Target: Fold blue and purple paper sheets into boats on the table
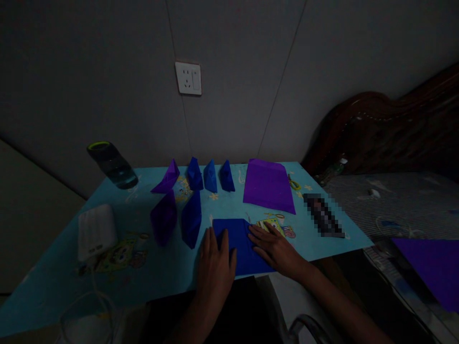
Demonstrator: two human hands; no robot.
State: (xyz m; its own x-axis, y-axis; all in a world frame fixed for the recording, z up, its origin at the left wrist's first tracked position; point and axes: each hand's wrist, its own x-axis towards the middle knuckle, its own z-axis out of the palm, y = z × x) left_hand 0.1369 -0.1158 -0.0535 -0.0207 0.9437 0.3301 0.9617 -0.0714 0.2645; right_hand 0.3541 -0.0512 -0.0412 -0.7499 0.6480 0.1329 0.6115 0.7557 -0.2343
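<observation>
Head view: blue paper (pixel 244 253) partly beneath left fingers (pixel 224 242) and right fingers (pixel 260 233)

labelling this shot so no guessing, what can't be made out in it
In the head view:
Blue paper: parts of its side edges, covered by the left hand and right hand.
Pixelated object: its surface, masked by blocks.
Purple sheet at far right: its outer end, cut off by the right edge.
White cable: its lower loop, cut off by the bottom edge.
</observation>
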